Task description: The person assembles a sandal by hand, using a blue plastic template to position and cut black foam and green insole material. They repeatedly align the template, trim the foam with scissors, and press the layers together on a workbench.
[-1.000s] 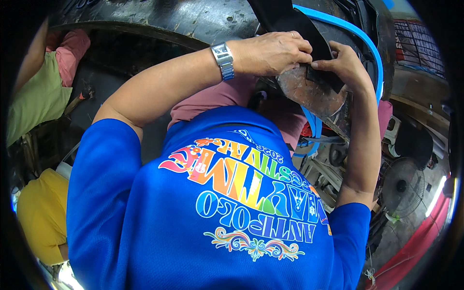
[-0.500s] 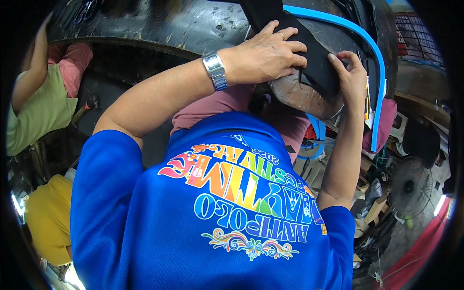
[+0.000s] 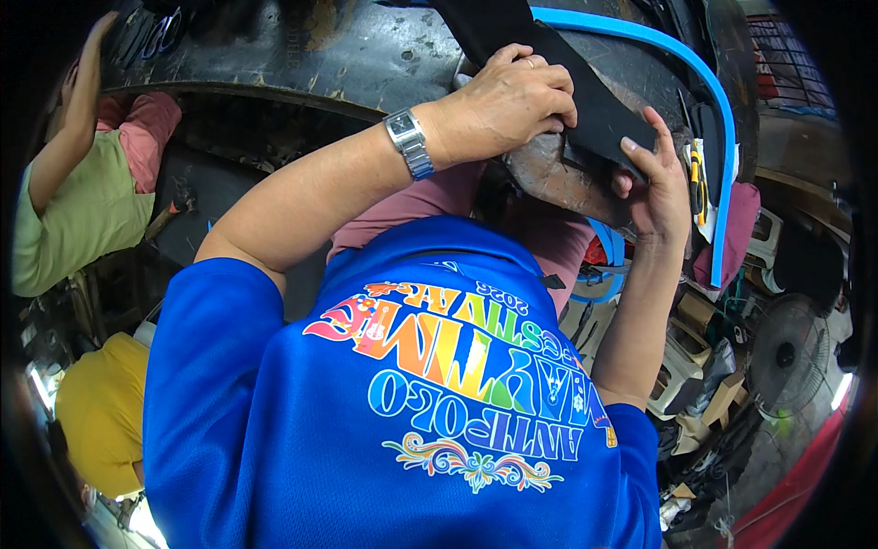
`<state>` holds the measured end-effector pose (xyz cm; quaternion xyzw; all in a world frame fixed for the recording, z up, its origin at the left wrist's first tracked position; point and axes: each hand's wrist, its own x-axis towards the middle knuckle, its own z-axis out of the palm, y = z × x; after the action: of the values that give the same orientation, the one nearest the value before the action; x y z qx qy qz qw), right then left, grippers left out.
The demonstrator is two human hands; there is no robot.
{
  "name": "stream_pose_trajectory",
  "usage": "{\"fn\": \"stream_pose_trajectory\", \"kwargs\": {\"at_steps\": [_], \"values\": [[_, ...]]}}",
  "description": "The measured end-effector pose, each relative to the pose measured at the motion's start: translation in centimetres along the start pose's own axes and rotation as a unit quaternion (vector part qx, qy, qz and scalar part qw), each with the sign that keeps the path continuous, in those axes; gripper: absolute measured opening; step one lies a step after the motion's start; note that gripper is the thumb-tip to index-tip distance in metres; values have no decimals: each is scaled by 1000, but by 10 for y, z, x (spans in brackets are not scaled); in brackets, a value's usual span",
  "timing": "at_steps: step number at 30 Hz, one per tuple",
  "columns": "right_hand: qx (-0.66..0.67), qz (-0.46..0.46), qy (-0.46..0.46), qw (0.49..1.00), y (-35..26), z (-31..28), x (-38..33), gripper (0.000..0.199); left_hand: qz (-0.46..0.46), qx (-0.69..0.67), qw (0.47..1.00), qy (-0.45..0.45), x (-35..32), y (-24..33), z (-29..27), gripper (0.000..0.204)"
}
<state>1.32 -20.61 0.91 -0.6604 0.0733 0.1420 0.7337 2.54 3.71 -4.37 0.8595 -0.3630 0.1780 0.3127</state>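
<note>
A black strip of flexible sheet material (image 3: 594, 105) lies across a worn brownish slab (image 3: 544, 174) at the table's near edge. My left hand (image 3: 512, 101) rests on the strip with its fingers curled over the near side, pressing it against the slab. At the strip's right end, my right hand (image 3: 657, 178) grips the edge between thumb and curled fingers, with the index finger raised. The strip's far end runs up out of the picture. Whatever lies under my left fingertips is hidden.
A bent blue strip (image 3: 709, 91) curves around the work's right side, beside a yellow-and-black cutter (image 3: 698, 178). Scissors (image 3: 163, 35) lie on the dark table (image 3: 274, 55) at far left. A person in pale green (image 3: 91, 201) works there. A fan (image 3: 788, 352) stands right.
My right hand has turned, its index finger now raised and its other fingers curled under the strip's end. My left hand has shifted slightly, still on the strip.
</note>
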Motion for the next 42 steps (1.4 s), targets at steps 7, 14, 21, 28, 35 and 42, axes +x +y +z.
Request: {"fn": "stream_pose_trajectory", "kwargs": {"at_steps": [7, 14, 21, 28, 35, 42], "values": [[-339, -208, 29, 917, 13, 3, -10, 84, 28, 29, 999, -11, -4, -6, -2, 16], [-292, -163, 34, 942, 15, 0, -9, 80, 61, 10, 997, -45, 3, -4, -14, 23], [-48, -26, 37, 998, 5, -4, -12, 66, -12, 62, 998, -14, 13, 25, 1, 42], [40, 4, 35, 999, 5, -5, -10, 69, -4, 10, 1000, -14, 13, 24, -5, 36], [-396, -110, 67, 909, 9, 0, -24, 69, 63, -28, 993, -90, -2, 9, -15, 29], [-449, -306, 30, 839, 0, 5, -42, 36, 44, -63, 995, -61, -3, 11, -14, 25]]}}
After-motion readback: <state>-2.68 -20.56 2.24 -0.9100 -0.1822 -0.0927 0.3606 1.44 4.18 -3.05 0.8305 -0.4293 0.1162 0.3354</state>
